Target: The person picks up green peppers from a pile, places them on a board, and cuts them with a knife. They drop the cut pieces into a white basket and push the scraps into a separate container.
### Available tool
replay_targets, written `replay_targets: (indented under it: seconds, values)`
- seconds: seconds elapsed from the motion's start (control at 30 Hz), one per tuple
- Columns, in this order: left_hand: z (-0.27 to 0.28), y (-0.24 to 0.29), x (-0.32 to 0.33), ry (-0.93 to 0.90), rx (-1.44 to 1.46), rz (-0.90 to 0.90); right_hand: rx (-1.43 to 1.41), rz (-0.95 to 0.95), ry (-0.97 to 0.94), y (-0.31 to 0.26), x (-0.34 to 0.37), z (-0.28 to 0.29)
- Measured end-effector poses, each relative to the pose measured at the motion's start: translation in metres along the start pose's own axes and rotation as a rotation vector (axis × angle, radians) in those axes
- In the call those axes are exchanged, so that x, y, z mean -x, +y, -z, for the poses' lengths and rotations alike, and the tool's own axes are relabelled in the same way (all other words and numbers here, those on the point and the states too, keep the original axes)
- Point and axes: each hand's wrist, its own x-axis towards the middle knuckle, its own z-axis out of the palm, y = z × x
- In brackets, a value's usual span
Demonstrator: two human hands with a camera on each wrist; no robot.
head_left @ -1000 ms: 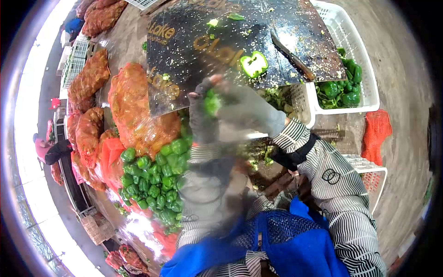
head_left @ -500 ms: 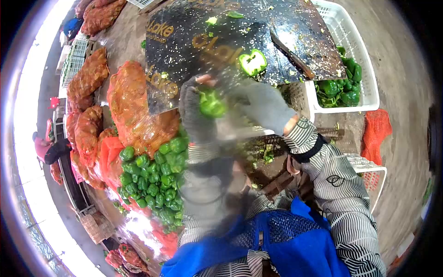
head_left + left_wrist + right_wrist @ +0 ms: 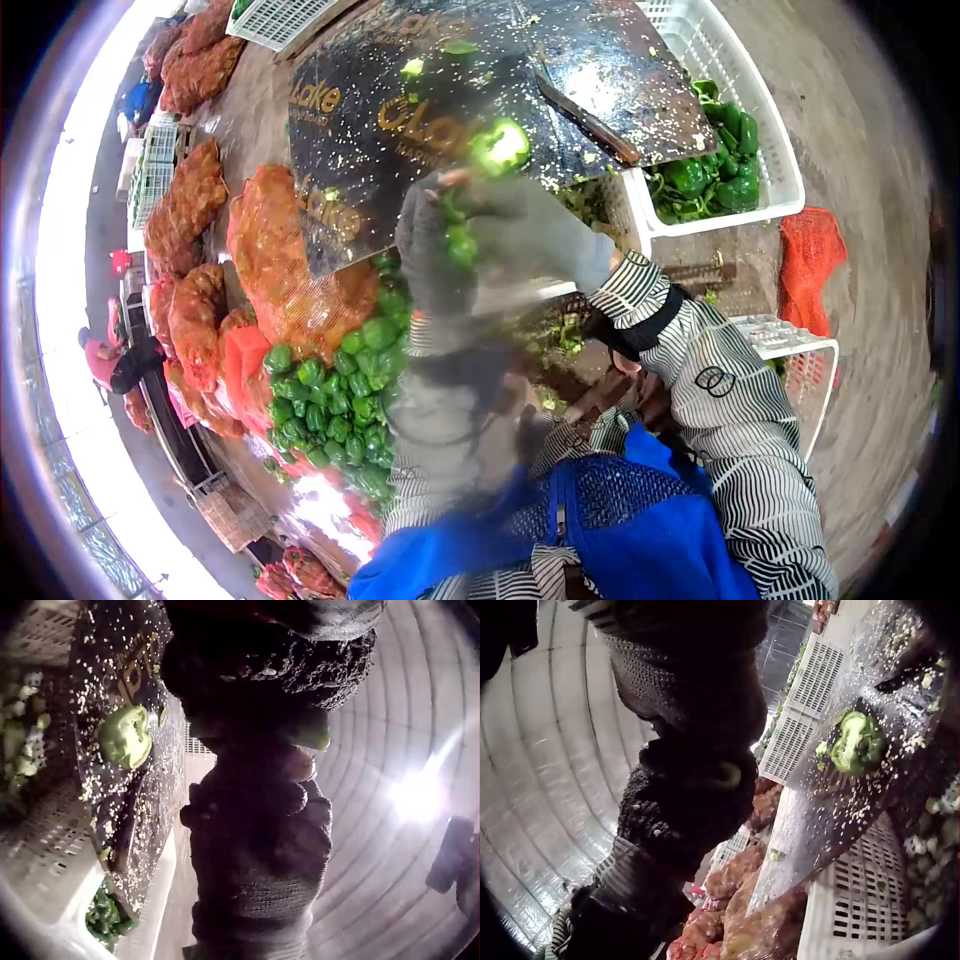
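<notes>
My left hand (image 3: 430, 245), in a dark, dirt-caked glove, grips a green bell pepper (image 3: 460, 243) just off the board's near edge. From the other side my grey-gloved right hand (image 3: 540, 228) comes over the pepper, its fingers blurred. In the left wrist view the right hand (image 3: 259, 840) has curled fingers at the pepper's edge (image 3: 319, 735); much of the pepper is hidden between the gloves. A cut bell pepper half (image 3: 502, 147) lies face up on the black board (image 3: 370, 110), with a knife (image 3: 588, 122) to its right.
Seeds and small green scraps litter the board. A white crate (image 3: 785, 205) at the right holds green peppers (image 3: 690, 175). Left of my arms lies a heap of whole green peppers (image 3: 335, 405), beside full orange mesh sacks (image 3: 300, 250). A red mesh bag (image 3: 808, 270) lies on the floor.
My right hand was drawn back from the pepper half a second ago and is now over it again. The left hand keeps its grip. The head view has shifted slightly.
</notes>
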Motion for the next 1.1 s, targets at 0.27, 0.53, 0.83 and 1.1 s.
replay_targets:
  seconds: [0.27,0.53,0.83,1.1]
  values:
    - [0.008,-0.055,-0.002,0.14,1.325,0.403,0.78,0.285,0.04,0.004,0.013,0.006]
    - [-0.063,-0.011,-0.03,0.359,0.332,0.422,0.366,0.168,0.356,0.003,0.028,0.055]
    - [-0.08,-0.078,-0.051,-0.205,-0.935,0.1,1.211,-0.308,0.793,-0.008,0.054,0.172]
    - [-0.073,-0.053,-0.055,-0.239,-0.026,0.52,0.736,-0.13,0.392,-0.01,0.019,0.094]
